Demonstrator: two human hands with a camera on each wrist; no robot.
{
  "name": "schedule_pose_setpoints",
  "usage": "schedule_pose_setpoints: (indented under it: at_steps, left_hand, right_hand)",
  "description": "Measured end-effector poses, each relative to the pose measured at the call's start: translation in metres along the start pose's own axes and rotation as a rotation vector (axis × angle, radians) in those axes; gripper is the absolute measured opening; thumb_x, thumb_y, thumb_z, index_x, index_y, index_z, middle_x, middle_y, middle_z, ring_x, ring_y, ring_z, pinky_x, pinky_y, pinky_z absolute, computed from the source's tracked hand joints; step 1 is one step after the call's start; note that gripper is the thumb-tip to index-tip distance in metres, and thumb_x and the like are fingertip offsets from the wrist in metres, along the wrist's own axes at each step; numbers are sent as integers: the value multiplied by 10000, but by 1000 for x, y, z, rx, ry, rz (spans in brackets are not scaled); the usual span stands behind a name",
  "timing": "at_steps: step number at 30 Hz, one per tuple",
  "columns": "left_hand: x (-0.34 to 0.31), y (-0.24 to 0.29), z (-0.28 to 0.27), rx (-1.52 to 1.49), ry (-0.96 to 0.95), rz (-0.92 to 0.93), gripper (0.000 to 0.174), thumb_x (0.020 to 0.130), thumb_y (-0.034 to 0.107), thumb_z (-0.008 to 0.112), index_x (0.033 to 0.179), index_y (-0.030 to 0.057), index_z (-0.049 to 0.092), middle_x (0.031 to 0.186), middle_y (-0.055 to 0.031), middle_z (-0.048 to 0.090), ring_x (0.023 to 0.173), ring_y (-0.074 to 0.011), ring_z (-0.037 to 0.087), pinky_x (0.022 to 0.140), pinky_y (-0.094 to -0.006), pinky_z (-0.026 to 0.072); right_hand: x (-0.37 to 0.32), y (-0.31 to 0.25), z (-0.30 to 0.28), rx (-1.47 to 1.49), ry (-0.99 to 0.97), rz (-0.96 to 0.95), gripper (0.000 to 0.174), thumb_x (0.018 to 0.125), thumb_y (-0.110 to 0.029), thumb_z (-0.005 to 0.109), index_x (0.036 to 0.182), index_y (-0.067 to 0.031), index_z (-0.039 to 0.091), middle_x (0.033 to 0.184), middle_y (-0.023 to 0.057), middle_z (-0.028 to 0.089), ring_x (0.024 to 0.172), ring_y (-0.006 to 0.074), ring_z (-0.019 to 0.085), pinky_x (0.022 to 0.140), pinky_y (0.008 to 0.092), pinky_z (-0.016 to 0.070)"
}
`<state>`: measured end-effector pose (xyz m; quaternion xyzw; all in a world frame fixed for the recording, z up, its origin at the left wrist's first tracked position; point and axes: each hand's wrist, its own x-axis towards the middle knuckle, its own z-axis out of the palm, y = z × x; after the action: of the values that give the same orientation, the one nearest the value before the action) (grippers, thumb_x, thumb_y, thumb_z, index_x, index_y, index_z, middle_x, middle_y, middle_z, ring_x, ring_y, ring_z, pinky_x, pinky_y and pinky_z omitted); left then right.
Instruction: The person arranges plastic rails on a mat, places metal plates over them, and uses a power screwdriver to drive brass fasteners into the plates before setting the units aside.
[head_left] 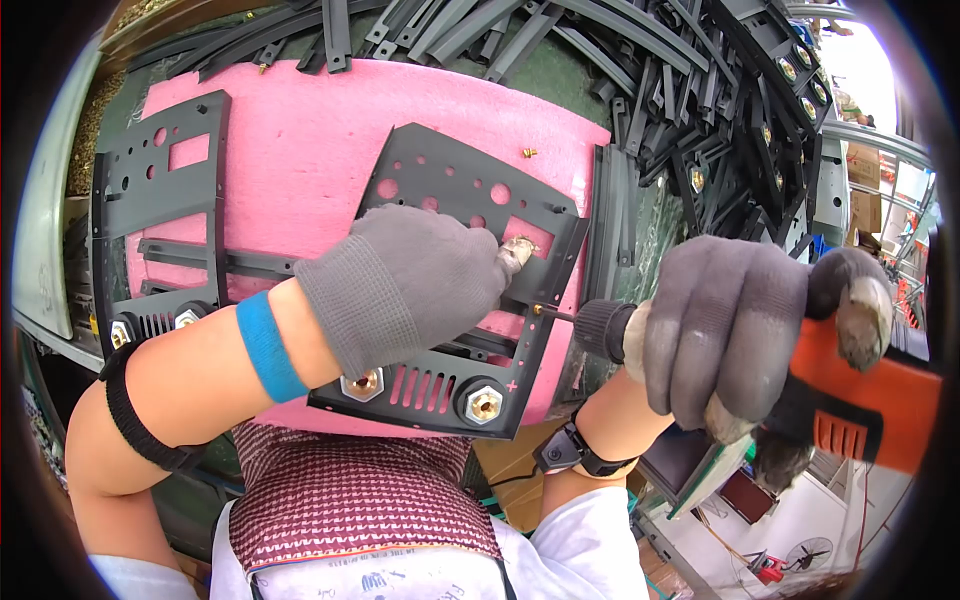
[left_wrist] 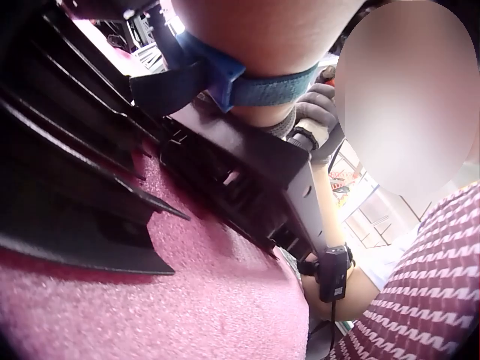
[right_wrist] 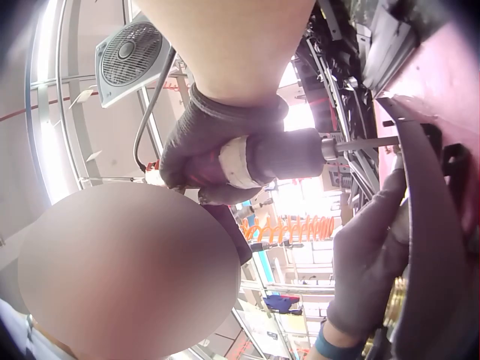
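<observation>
Head view: the left hand, fingers lying together, is pressing on the black panel atop the pink foam pad, while the right hand, fingers wrapped round an orange power screwdriver, is holding its bit square to the panel's right edge, on a brass screw just beside the left fingertips, the nearer hand. Left wrist view: the right hand is showing beyond the far edge of the panel. Right wrist view: the bit is meeting the rim of the panel above the left hand; no brand is legible, the print on the shirt being too small
</observation>
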<state>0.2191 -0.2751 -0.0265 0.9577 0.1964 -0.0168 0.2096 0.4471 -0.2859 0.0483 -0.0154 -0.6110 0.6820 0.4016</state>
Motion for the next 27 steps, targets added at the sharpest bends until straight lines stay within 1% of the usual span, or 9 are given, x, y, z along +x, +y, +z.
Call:
schedule_pose_setpoints:
  at_steps: [1,2,3,5,12,15,21,23,27]
  left_hand:
    - [1,0,-1,1,2,0,422,918,319,568,1285,111,589,747,-62,553,625,-233,606,496,-371,487]
    - [2,1,-2,14,-30,-10,427,916,318,571,1290,111,586,746,-64,552,627,-234,607,501,-373,486]
    - [2,1,-2,28,-61,-19,432,914,317,575,1294,111,584,746,-66,550,629,-235,607,505,-376,485]
    - [1,0,0,16,-35,-11,434,915,314,574,1299,112,580,749,-69,552,637,-237,611,514,-375,490]
    - [2,1,-2,40,-72,-11,428,927,309,556,1313,125,571,759,-77,559,662,-245,628,528,-375,506]
    - [2,1,-2,51,-87,-3,432,927,312,555,1316,125,570,762,-76,560,659,-245,627,525,-376,504]
    - [1,0,-3,19,-50,1,442,922,281,570,1329,111,558,776,-76,568,658,-245,629,522,-369,510]
    - [1,0,-3,46,-58,24,439,924,260,569,1334,104,553,779,-78,569,658,-245,630,519,-366,510]
    - [1,-2,-7,76,-88,57,431,932,220,556,1344,93,545,806,-91,584,669,-247,639,521,-368,512]
  right_hand:
    - [9,0,4,-3,36,24,653,866,-92,711,1388,-172,327,809,77,663,614,212,663,545,346,567]
    - [23,-12,4,-61,-29,215,574,912,-101,657,1376,-187,330,804,75,659,617,218,662,551,345,556]
    - [15,-8,1,-62,-30,216,574,912,-101,657,1376,-187,330,804,75,659,617,218,662,551,345,556]
    - [-7,5,-6,81,-31,-30,534,930,-141,640,1366,-201,339,823,83,665,621,222,664,555,347,559]
    - [5,1,-4,65,-23,12,418,981,-199,568,1346,-200,365,824,95,680,623,230,671,560,361,575]
    - [22,-4,-3,5,-112,147,413,985,-238,565,1346,-202,367,807,87,679,626,228,675,560,360,577]
    - [-3,-1,2,60,-55,10,567,917,-244,667,1386,-203,350,772,77,659,598,217,652,528,370,556]
    - [-5,-11,27,-190,313,93,713,841,-238,751,1409,-192,321,751,64,629,557,205,615,496,355,519]
    - [-7,-7,24,-143,194,-1,834,772,-188,799,1433,-150,293,772,58,621,530,188,598,481,341,506]
